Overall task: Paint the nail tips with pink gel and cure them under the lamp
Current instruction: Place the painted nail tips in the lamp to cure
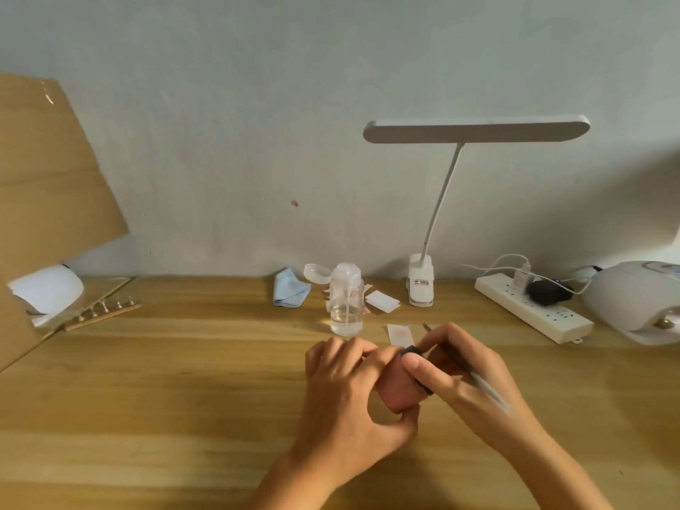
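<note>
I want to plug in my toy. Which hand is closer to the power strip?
Right. The right hand lies in front and left of the power strip; the left hand, holding the pink bottle, is farther left.

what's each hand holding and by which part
Left hand grips the pink gel bottle round its body; right hand pinches its black cap, a thin tool held across that hand.

Matt wooden table (pixel 184 399), clear glossy plastic bottle (pixel 346 307), soft blue cloth (pixel 289 288)
</note>
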